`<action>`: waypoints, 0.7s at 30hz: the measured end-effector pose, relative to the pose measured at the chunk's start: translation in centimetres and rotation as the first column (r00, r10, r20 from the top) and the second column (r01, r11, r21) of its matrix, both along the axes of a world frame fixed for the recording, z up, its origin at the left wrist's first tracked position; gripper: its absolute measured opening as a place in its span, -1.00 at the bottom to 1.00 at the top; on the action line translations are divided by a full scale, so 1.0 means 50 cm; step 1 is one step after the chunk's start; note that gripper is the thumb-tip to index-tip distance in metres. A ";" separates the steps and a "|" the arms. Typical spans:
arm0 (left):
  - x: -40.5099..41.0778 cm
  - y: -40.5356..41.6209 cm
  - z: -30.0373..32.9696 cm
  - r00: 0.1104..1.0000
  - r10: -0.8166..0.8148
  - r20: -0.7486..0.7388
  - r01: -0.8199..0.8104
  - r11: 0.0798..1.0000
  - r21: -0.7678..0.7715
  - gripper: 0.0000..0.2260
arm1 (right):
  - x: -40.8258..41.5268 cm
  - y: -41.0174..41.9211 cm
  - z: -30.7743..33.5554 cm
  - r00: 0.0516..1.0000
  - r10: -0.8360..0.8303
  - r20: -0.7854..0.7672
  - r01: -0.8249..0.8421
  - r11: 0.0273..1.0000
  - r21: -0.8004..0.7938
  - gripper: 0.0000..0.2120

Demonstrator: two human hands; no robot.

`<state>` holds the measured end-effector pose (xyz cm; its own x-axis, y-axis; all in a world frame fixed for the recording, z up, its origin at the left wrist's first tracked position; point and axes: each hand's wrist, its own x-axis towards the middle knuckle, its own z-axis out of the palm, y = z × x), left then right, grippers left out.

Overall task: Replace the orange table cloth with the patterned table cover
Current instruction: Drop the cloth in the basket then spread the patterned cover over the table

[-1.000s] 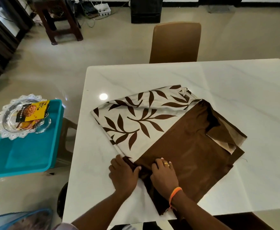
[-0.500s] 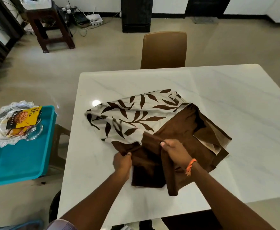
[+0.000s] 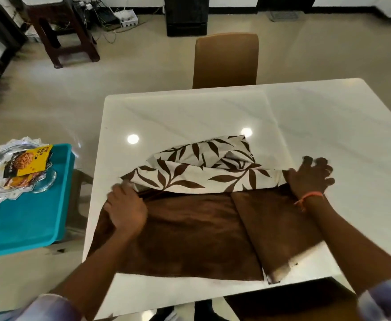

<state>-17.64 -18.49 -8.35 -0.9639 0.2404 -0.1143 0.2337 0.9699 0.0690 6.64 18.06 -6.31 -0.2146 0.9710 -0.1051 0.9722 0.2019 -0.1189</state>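
Two hands work the patterned table cover point(image 3: 189, 218) apart on the white marble table point(image 3: 328, 126), and no orange cloth is in view, so the removal step looks done and the spreading step is in hand. Far left, a teal tray point(image 3: 27, 218) carries a glass dish point(image 3: 16, 179) with a yellow snack packet point(image 3: 31, 163) in it. Next comes the left hand point(image 3: 126, 213), its fingers curled round the cover's left edge, just where the leaf print meets the plain brown. The cover lies near the table's front edge, part unfolded: a brown panel flat toward the person, a cream leaf-printed band bunched behind it, more folds heaped beyond. A tan chair point(image 3: 225, 61) stands at the far side. At the right, the right hand point(image 3: 310, 176), with an orange thread at the wrist, holds the cover's right edge, though its fingers are splayed and blurred, so how firmly is unclear. The next move, I judge, calls for drawing both edges wider and throwing the bunched print toward the chair, since most of the tabletop is bare marble.
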 end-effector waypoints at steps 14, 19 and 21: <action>0.259 0.164 -0.092 0.753 -0.464 0.466 0.538 0.843 -0.029 -0.48 | 0.020 -0.275 -0.185 0.935 0.353 0.025 -0.351 0.934 -0.072 -0.62; 0.164 0.152 -0.096 0.613 -0.608 0.504 0.722 0.690 -0.045 -0.65 | 0.055 -0.133 -0.195 0.855 0.518 -0.041 -0.517 0.856 0.024 -0.83; 0.113 0.117 -0.081 0.637 -0.589 0.497 0.708 0.703 -0.073 -0.60 | 0.096 -0.051 -0.198 0.895 0.447 -0.004 -0.446 0.894 0.046 -0.77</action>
